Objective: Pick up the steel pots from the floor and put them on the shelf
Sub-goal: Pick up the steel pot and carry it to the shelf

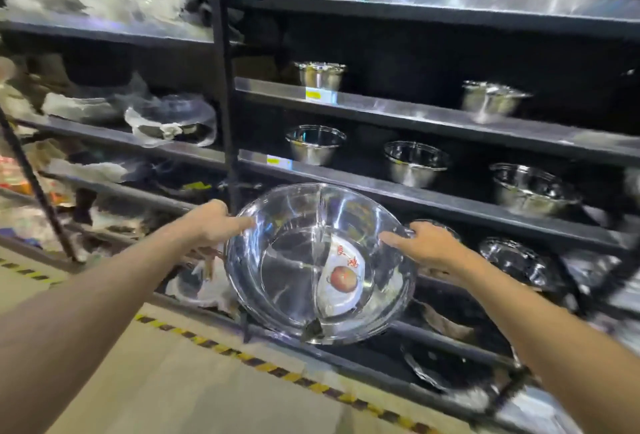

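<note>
I hold a wide, shiny steel pot [304, 260] with a middle divider and a paper label showing a red fruit. It is tilted with its open side facing me, in front of the lower tiers of the black shelf [433, 196]. My left hand [216, 222] grips its left rim. On the right rim sits my right hand [424, 243], thumb inside. Both arms are stretched forward.
Steel pots [417, 163] and bowls stand on several shelf tiers to the right; more lie on the lowest tiers [516, 260]. The left bay holds plastic-wrapped pans [171, 120]. A black upright post [223, 69] divides the bays. Yellow-black tape [277, 371] marks the beige floor.
</note>
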`<state>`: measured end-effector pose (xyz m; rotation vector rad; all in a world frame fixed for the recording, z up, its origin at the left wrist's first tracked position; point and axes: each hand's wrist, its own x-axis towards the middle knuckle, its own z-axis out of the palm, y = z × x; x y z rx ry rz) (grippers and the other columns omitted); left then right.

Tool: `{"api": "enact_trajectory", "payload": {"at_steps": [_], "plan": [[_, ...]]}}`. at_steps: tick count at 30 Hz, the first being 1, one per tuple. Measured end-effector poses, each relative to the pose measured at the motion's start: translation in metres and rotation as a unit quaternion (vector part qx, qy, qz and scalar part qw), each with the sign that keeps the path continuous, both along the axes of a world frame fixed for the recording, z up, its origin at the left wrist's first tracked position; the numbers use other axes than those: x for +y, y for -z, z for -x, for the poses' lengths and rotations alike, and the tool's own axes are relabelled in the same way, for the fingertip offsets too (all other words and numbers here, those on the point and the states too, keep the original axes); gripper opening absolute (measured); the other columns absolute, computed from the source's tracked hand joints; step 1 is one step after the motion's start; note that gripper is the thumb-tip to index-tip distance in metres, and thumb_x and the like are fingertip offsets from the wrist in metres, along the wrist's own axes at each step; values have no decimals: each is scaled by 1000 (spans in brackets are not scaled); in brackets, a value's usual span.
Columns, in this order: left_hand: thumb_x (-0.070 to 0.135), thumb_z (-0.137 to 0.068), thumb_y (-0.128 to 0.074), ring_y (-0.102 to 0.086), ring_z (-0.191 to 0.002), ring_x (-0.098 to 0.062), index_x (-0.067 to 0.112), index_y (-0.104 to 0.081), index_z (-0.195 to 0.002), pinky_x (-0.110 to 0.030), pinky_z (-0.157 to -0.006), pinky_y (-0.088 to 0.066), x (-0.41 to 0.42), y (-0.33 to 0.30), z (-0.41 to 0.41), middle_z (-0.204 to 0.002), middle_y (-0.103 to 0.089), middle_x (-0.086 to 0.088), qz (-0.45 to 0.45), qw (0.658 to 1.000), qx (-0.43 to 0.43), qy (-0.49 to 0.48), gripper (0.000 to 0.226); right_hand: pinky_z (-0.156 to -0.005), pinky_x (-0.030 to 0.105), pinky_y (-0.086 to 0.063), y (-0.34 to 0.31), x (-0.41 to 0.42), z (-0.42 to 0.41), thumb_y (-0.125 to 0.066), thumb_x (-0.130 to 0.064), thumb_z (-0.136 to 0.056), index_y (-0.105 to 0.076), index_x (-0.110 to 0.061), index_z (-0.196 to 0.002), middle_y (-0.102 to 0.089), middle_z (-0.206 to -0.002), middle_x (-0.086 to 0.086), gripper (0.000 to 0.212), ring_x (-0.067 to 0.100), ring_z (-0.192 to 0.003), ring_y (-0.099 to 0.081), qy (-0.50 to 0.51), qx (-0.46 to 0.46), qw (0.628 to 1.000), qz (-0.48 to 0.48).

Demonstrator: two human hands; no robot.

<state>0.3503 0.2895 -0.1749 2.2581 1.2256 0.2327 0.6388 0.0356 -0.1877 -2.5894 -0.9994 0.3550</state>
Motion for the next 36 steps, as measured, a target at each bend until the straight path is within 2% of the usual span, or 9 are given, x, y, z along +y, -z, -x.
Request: {"api": "enact_trajectory", "payload": {"at_steps": [2, 5, 11, 14, 17, 21, 29, 33, 36], "plan": [[60, -83, -60, -66, -70, -29, -2, -64, -87, -34, -57, -48, -7, 8, -33, -81, -69, -14, 8, 999, 9, 45, 63, -74, 33, -50, 3, -31, -10, -47, -93, -63, -63, -19, -125, -67, -123, 9, 98, 26, -100, -64, 30, -4, 1000, -1], [61, -82, -60, -64, -65, -27, 4, -64, -79, -28, -53, -43, -23, 17, -78, -66, -61, -6, 19, 994, 12, 110, 57, -56, 27, -45, 10, -73, -29, -50, -88, -71, -55, -9, -135, -65, -122, 13, 101, 28, -91, -61, 95, 2, 995, 12], [67, -68, -53, -64, -97, -35, -1, -62, -112, -35, -76, -50, -51, 34, -145, -111, -68, -20, -1, 982, 57, 180, 82, -67, 37, -59, 37, -125, -59, -42, -91, -71, -36, -4, -149, -62, -127, 13, 117, 29, -103, -64, 141, 2, 990, 32], [66, -73, -55, -60, -110, -34, 1, -53, -132, -41, -96, -48, -58, 51, -163, -126, -63, -17, 5, 978, 66, 198, 87, -96, 47, -51, 58, -135, -66, -46, -87, -75, -36, -5, -150, -53, -143, 16, 111, 36, -128, -50, 155, 12, 988, 23], [61, -84, -58, -51, -126, -34, 4, -40, -145, -42, -104, -41, -54, 77, -170, -144, -50, -16, 17, 975, 92, 203, 85, -104, 48, -44, 85, -137, -65, -51, -83, -76, -43, -9, -146, -52, -144, 17, 102, 37, -133, -44, 172, 52, 984, 8], [60, -78, -61, -61, -112, -27, 12, -50, -138, -43, -97, -49, -42, 123, -174, -131, -62, -10, 63, 970, 88, 216, 77, -109, 50, -39, 126, -130, -64, -52, -83, -75, -34, -6, -151, -39, -155, 17, 110, 40, -146, -26, 193, 87, 977, 22], [53, -83, -67, -59, -84, -11, 19, -42, -139, -25, -68, -47, -32, 228, -175, -126, -60, -3, 148, 965, 98, 194, 70, -108, 50, -40, 222, -119, -48, -50, -82, -76, -43, -28, -147, -55, -141, 17, 90, 43, -138, -35, 193, 122, 970, 78], [56, -83, -67, -60, -108, -31, 14, -29, -150, -36, -76, -54, -40, 288, -176, -138, -55, -14, 147, 963, 145, 174, 88, -112, 51, -33, 281, -120, -48, -52, -78, -80, -43, -21, -146, -50, -146, 19, 88, 44, -142, -29, 191, 147, 966, 98], [54, -85, -64, -58, -90, -24, 12, -34, -146, -22, -54, -47, -44, 347, -178, -135, -58, -14, 132, 963, 169, 162, 80, -112, 51, -32, 342, -117, -52, -55, -77, -78, -44, -23, -146, -46, -149, 21, 87, 42, -144, -24, 205, 167, 961, 85]]}}
